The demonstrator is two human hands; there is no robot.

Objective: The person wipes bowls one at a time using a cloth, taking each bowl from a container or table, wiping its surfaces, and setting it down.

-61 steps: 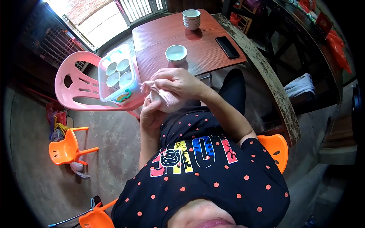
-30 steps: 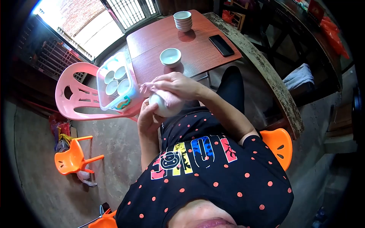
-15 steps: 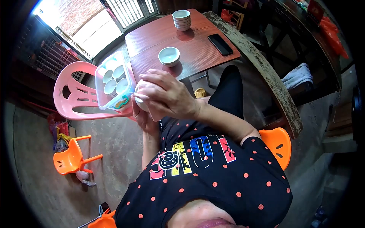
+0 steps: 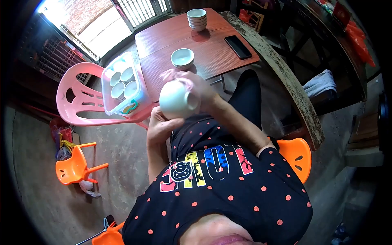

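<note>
A white bowl (image 4: 174,100) is tilted on its side between my hands, its foot ring facing right. My left hand (image 4: 159,125) is closed on the bowl's lower left edge, thumb along its outside. My right hand (image 4: 201,90), somewhat blurred, is closed round a pink cloth (image 4: 176,76) at the bowl's upper right side; part of its fingers is hidden behind the bowl. Just beyond, a small stack of bowls (image 4: 182,58) stands on the red table (image 4: 159,43). A taller stack of bowls (image 4: 197,20) is at the table's far side.
A clear plastic box (image 4: 109,98) holding several bowls rests on a pink chair (image 4: 67,92) at the left. A black phone (image 4: 238,47) lies at the table's right. Beside the table runs a worn wooden bench (image 4: 286,77). An orange chair (image 4: 72,166) stands on the floor at left.
The bowl has turned so that its outside and foot ring now show. My right hand and the cloth have moved from over the bowl's front to its upper right side.
</note>
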